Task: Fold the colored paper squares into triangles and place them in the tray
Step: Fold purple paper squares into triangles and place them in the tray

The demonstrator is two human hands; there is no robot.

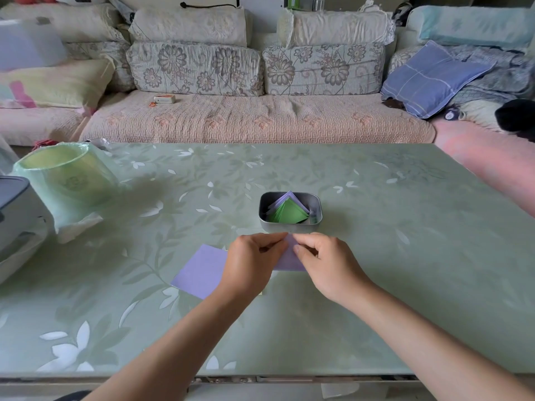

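The left hand point(252, 261) and right hand point(324, 261) both pinch a purple paper point(289, 260) lying just near of the tray point(318, 204). Its corner points far, toward the tray, and its near edge runs left to right.

Floral-cushioned sofa point(254, 82) behind green leaf-patterned table point(376, 256), soft daylight.

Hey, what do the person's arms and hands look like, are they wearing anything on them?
The left hand and right hand are bare: no gloves, rings or watch show. The left forearm and right forearm are uncovered, no sleeve in view.
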